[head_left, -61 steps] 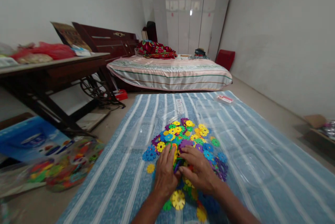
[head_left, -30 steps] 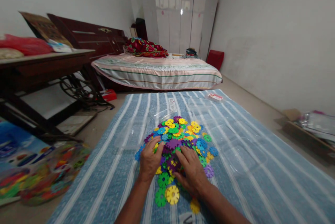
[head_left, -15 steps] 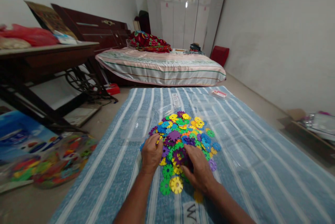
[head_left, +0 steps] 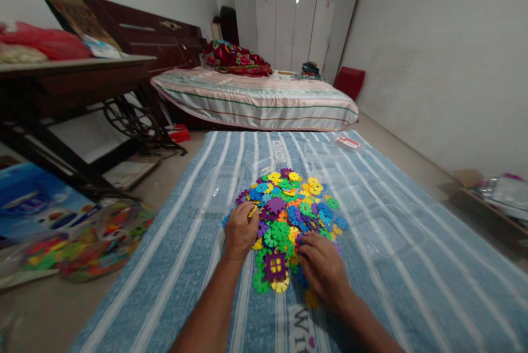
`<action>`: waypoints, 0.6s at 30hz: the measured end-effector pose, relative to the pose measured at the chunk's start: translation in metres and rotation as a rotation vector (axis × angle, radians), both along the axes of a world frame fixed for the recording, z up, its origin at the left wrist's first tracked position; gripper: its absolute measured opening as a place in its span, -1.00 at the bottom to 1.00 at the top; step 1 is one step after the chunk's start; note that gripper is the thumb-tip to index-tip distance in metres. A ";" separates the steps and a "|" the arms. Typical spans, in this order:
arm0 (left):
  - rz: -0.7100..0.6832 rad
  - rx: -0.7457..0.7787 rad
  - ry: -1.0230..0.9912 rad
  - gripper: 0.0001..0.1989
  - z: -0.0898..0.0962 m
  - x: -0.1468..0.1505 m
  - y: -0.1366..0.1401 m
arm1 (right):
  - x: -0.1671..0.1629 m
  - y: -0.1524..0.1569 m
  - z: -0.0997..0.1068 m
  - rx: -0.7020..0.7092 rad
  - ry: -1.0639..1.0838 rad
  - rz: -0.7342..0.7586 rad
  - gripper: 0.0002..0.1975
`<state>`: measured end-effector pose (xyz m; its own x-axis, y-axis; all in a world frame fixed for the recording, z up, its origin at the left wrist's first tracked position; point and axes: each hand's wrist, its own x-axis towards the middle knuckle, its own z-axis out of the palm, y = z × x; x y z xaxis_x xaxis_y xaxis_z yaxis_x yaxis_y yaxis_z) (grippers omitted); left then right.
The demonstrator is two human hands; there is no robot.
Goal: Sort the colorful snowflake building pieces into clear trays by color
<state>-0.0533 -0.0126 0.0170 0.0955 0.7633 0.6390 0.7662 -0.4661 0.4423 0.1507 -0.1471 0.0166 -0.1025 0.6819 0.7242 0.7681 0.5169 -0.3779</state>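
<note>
A heap of plastic snowflake discs (head_left: pixel 279 232) in green, yellow, blue, purple and orange lies on the striped cloth. At the heap's left edge, my left hand (head_left: pixel 241 232) is closed with a yellow snowflake disc (head_left: pixel 252 211) pinched between thumb and fingers. My right hand (head_left: pixel 325 268) rests over the right front of the heap, its fingers bent together among the discs. Its fingertips are partly hidden, so what they grip is unclear. Between both hands, a purple square window piece (head_left: pixel 275 267) lies over green and yellow discs at the near end.
Clear plastic lids or trays (head_left: pixel 390 229) lie on the blue striped cloth (head_left: pixel 185 265) around the heap. A small red and white packet (head_left: pixel 347 142) sits at the far right. A bag of colourful pieces (head_left: pixel 103 243) is on the floor at left; a bed (head_left: pixel 256 103) stands beyond.
The purple window piece has come away from my right hand and now lies nearer me. My right hand has shifted slightly right and closed its fingers; my left stays with the yellow disc.
</note>
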 end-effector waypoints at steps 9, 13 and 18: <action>-0.020 -0.003 0.030 -0.79 -0.001 -0.002 0.001 | -0.036 0.036 0.017 -0.216 -0.149 -0.170 -0.63; -0.019 -0.017 0.027 -0.80 -0.001 -0.003 0.002 | -0.042 0.045 0.022 -0.326 -0.218 -0.179 -0.61; -0.028 -0.035 0.030 -0.79 0.000 -0.002 -0.001 | -0.041 0.045 0.015 -0.233 -0.165 -0.146 -0.64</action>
<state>-0.0555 -0.0133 0.0171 0.1358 0.7820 0.6084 0.7661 -0.4722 0.4360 0.1101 -0.1018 0.0318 -0.0951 0.8434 0.5288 0.8885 0.3114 -0.3370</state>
